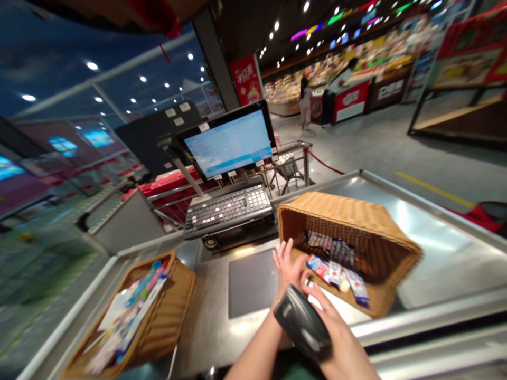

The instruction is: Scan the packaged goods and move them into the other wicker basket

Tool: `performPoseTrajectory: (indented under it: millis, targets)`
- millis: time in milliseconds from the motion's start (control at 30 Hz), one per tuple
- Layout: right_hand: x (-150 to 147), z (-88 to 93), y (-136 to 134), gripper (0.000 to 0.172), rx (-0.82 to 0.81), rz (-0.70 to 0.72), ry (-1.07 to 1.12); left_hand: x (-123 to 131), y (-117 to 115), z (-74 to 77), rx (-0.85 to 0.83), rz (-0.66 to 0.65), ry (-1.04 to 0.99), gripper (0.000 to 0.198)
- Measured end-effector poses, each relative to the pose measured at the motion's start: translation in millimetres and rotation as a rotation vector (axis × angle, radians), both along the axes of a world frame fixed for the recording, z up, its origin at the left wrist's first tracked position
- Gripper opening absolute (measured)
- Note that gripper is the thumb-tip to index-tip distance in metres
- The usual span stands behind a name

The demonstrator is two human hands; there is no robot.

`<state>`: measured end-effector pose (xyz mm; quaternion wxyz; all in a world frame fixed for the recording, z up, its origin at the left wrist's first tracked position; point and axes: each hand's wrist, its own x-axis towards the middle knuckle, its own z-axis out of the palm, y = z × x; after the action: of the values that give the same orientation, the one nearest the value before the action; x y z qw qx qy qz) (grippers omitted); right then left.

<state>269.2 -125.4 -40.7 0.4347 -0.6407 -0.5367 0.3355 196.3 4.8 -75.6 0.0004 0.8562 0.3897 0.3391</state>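
Note:
My right hand [335, 328] is around a black handheld barcode scanner [303, 321], which partly hides its palm. Up and left of the scanner, my left hand [288, 268] has its fingers stretched out at the left rim of a wicker basket [340, 208]; whether it presses on the rim is hard to tell. Tipped on its side, that basket has its opening toward me. Several small packaged goods [336, 274] in blue, white and red wrappers lie inside, their labels blurred.
Left on the metal counter [206, 316] stands a second wicker basket [168, 311] full of mixed packages. A dark flat panel [251, 285] is set between the baskets. Behind are a keyboard [227, 208], a lit monitor [229, 142] and shopping carts [289, 163]. Two people [304, 103] stand far off.

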Motion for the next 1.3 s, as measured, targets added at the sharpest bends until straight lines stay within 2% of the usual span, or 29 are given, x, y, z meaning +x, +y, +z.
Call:
performPoseTrajectory:
  millis: [200,333,500,600,767,1033,1167,1300]
  targets:
    - [-2.6,-5.0,-0.5,0.044,-0.036,-0.018,-0.065,15.3,5.9,-1.7,-0.084,-0.065,0.036,0.029]
    - [-0.9,-5.0,0.7,0.046,-0.037,-0.024,-0.072,25.0,10.6,-4.6,-0.167,-0.101,0.145,0.031]
    - [4.3,16.0,-7.6,0.05,-0.028,-0.009,-0.061,41.2,21.5,-9.8,-0.266,-0.119,0.358,0.035]
    - [6.7,33.2,-12.9,0.044,-0.039,0.019,-0.084,50.6,29.1,-12.8,-0.277,-0.157,0.523,0.031]
    - [7.3,43.4,-13.5,0.043,-0.06,0.053,-0.115,56.1,38.0,-16.4,-0.279,-0.177,0.581,0.028]
    - [7.8,42.5,-13.4,0.044,-0.052,0.029,-0.018,45.1,32.5,-18.5,-0.253,-0.161,0.552,0.03]
    - [7.0,47.5,-14.9,0.043,-0.027,0.05,-0.041,26.2,29.4,-20.9,-0.276,-0.26,0.464,0.023]
    - [2.3,55.2,-16.3,0.041,-0.007,0.084,-0.104,6.0,28.6,-21.7,-0.401,-0.327,0.436,0.016]
